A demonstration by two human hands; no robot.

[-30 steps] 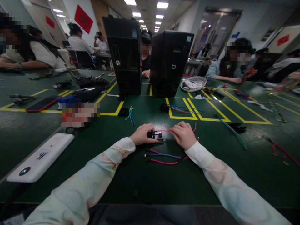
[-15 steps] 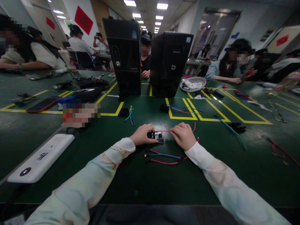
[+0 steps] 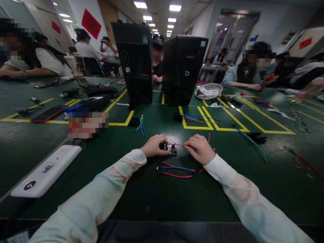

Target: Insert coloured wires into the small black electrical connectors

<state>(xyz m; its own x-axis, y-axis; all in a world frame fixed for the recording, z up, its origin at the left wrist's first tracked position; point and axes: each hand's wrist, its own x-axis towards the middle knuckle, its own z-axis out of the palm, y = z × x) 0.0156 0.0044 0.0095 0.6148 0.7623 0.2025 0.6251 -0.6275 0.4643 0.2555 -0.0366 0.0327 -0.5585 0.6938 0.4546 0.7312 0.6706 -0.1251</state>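
Observation:
My left hand (image 3: 155,145) is closed around the left side of a small black plastic part with slots (image 3: 173,149), which rests on the green table. Between the fingertips of my right hand (image 3: 199,148) is a red wire (image 3: 178,144). One end of this wire lies at the top of the black part, and its other end sticks up behind my right hand. Just below the hands lie loose wires: a blue wire (image 3: 178,167) and a red wire (image 3: 177,175), among others.
Two black computer towers (image 3: 134,64) (image 3: 184,71) stand at the back. A white basket (image 3: 214,90) holds small parts. Several wire bundles lie behind the hands, and a white power bank (image 3: 45,172) is at left. Other people sit around the table.
My right hand has shifted slightly right and down with the red wire, whose raised end now shows less. My left hand and the black part stay in place.

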